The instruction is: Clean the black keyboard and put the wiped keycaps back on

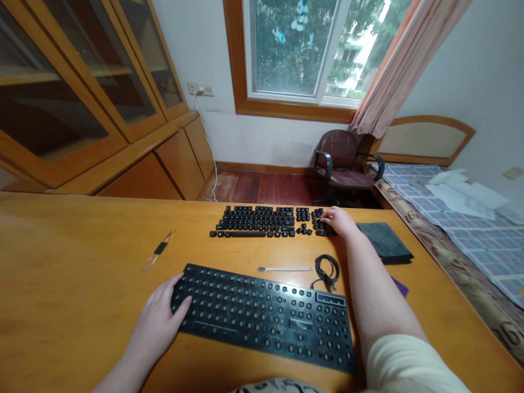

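Observation:
A black keyboard base (266, 314) with its keycaps removed lies on the wooden desk (82, 284) in front of me. My left hand (161, 322) rests flat on its left end, fingers spread on the frame. Further back, the loose black keycaps (262, 221) are laid out in keyboard order. My right hand (339, 221) reaches to the right end of that layout, fingers curled down onto the keycaps there; whether it grips one is hidden.
A thin white tool (284, 269) and a coiled black cable (326, 270) lie between the keycaps and keyboard base. A wire keycap puller (159, 250) lies at left. A dark folded cloth (385, 241) sits at right. Beyond are a chair (341, 158), cabinets and a bed.

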